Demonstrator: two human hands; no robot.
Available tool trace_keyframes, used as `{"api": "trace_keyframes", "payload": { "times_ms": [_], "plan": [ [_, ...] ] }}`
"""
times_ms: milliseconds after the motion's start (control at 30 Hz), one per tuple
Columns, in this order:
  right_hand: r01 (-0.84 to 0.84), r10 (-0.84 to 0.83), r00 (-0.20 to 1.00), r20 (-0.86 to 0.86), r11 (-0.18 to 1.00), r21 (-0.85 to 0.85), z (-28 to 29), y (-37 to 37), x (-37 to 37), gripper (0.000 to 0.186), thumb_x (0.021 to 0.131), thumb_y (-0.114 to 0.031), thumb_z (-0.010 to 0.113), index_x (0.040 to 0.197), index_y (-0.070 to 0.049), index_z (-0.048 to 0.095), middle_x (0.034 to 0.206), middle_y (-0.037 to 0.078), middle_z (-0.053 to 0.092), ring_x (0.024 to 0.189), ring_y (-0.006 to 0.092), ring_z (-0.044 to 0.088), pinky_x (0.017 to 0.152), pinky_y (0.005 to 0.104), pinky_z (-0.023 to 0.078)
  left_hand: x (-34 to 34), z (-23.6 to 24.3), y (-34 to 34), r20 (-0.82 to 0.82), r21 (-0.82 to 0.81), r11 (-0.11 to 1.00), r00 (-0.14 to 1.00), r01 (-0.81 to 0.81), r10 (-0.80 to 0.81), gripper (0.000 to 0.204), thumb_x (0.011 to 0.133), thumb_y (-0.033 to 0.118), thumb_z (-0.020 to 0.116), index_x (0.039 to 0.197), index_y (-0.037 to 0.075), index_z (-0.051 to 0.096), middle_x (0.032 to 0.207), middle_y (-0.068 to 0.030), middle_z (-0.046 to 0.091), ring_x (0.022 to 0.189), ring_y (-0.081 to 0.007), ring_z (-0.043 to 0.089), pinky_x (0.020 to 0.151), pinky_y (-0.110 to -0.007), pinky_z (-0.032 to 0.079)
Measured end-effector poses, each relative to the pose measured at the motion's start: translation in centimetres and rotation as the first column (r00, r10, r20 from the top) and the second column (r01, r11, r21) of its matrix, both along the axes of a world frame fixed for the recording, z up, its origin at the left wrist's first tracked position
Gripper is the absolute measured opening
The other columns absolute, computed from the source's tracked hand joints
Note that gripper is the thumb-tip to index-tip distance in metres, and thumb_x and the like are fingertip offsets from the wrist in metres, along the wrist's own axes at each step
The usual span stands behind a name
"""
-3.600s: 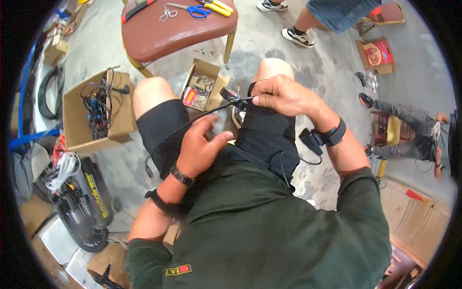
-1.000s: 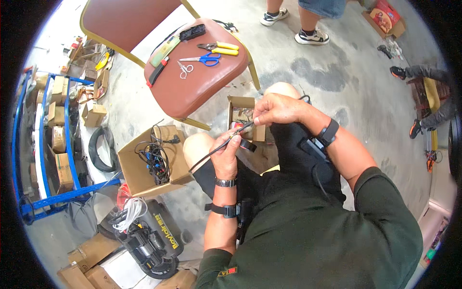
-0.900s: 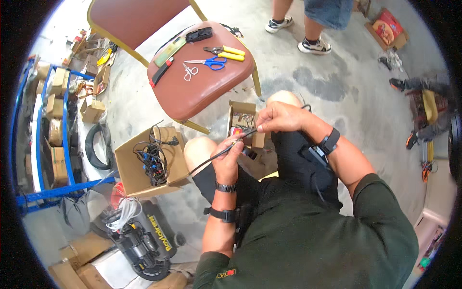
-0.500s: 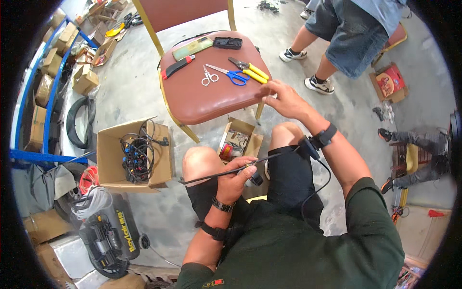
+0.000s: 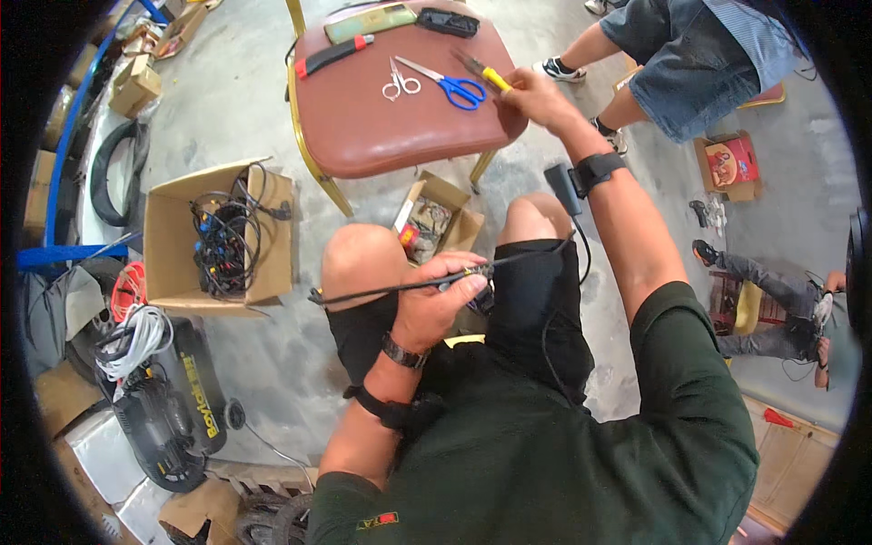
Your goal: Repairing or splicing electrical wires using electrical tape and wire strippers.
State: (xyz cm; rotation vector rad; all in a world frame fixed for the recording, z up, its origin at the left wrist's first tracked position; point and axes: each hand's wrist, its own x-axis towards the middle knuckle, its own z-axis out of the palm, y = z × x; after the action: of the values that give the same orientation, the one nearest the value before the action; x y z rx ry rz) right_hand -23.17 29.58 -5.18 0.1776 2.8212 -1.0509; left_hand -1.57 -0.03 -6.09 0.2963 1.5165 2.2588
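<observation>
My left hand [image 5: 434, 304] is closed around a black cable [image 5: 359, 293] above my lap. At the chair seat's right edge, my right hand [image 5: 542, 98] has its fingers closed on yellow-handled wire strippers [image 5: 496, 79], whose jaws point toward the far left; the palm hides part of the handles. Beside them on the brown chair seat [image 5: 400, 136] lie blue-handled scissors [image 5: 461, 92], small white-handled scissors [image 5: 400, 84] and a red and black utility knife [image 5: 334, 56]. Farther back are a greenish flat case [image 5: 371, 23] and a black pouch [image 5: 448, 22]. A dark block on a cable [image 5: 563, 189] hangs near my right wrist.
An open carton [image 5: 163, 263] of tangled black cables stands on the floor at left. A smaller box [image 5: 463, 224] sits below the chair. A black compressor-like machine [image 5: 173, 409] is lower left. One person [image 5: 681, 82] stands at far right; another [image 5: 781, 304] is at the right edge.
My right hand has reached forward and taken hold of the wire strippers. The left hand still grips the cable. The view has shifted, bringing the chair higher in the picture.
</observation>
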Motion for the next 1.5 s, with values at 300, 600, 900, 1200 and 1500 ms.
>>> {"api": "trace_keyframes", "payload": {
  "times_ms": [300, 600, 900, 1200, 1500],
  "plan": [
    [0.039, -0.102, 0.995, 0.01, 0.286, -0.957, 4.7, -1.4, 13.7, 0.046, 0.089, -0.02, 0.063, 0.131, -0.004, 0.05, 0.113, 0.013, 0.062, 0.096, 0.02, 0.059, 0.079, 0.0377, 0.05, 0.2, -0.6, 0.4, 0.138, -0.001, 1.0, 0.99, -0.005, 0.005, 0.02, 0.088, 0.003, 0.067, 0.107, -0.002, 0.066, 0.103, -0.0092, 0.071, 0.092, -0.0146, 0.065, 0.084, -0.029, 0.052],
    [0.09, 0.09, 0.978, 0.187, 0.63, -0.771, 6.8, -3.0, 21.1, 0.036, 0.09, -0.007, 0.058, 0.125, -0.001, 0.057, 0.107, 0.01, 0.067, 0.093, 0.0172, 0.065, 0.085, 0.0311, 0.052, 0.2, -0.7, 1.1, 0.183, -0.012, 0.999, 0.982, -0.037, 0.039, 0.021, 0.09, 0.006, 0.066, 0.108, -0.004, 0.064, 0.099, -0.0128, 0.072, 0.093, -0.0176, 0.066, 0.086, -0.03, 0.052],
    [-0.475, 0.521, 0.844, -0.128, 0.837, 0.272, 10.3, -3.2, 24.7, 0.049, 0.084, -0.002, 0.061, 0.132, -0.012, 0.056, 0.122, 0.013, 0.063, 0.109, 0.0345, 0.059, 0.093, 0.0414, 0.046, 0.1, -0.5, 0.7, 0.081, -0.025, 0.999, 0.996, 0.039, -0.037, 0.021, 0.091, 0.015, 0.067, 0.1, -0.003, 0.07, 0.095, -0.0083, 0.072, 0.086, -0.0134, 0.065, 0.08, -0.027, 0.05],
    [-0.496, 0.663, 0.74, -0.114, 0.652, 0.573, 10.6, -3.5, 24.3, 0.05, 0.081, -0.004, 0.059, 0.131, -0.014, 0.057, 0.121, 0.011, 0.062, 0.107, 0.0319, 0.058, 0.09, 0.0418, 0.044, 0.0, -0.7, 0.7, 0.003, -0.085, 0.996, 0.999, 0.034, -0.034, 0.016, 0.09, 0.012, 0.066, 0.094, -0.002, 0.072, 0.092, -0.0067, 0.071, 0.085, -0.013, 0.064, 0.078, -0.027, 0.05],
    [-0.25, 0.251, 0.968, -0.004, 0.968, 0.031, 6.6, 0.2, 17.3, 0.039, 0.096, -0.022, 0.057, 0.131, -0.004, 0.053, 0.097, 0.019, 0.066, 0.091, 0.0252, 0.064, 0.082, 0.0377, 0.049, 0.6, 0.1, 0.5, 0.008, -0.146, 0.988, 0.999, 0.049, -0.048, 0.014, 0.09, 0.01, 0.066, 0.093, -0.003, 0.072, 0.088, -0.0086, 0.071, 0.082, -0.0136, 0.065, 0.073, -0.028, 0.05]
  ]
}}
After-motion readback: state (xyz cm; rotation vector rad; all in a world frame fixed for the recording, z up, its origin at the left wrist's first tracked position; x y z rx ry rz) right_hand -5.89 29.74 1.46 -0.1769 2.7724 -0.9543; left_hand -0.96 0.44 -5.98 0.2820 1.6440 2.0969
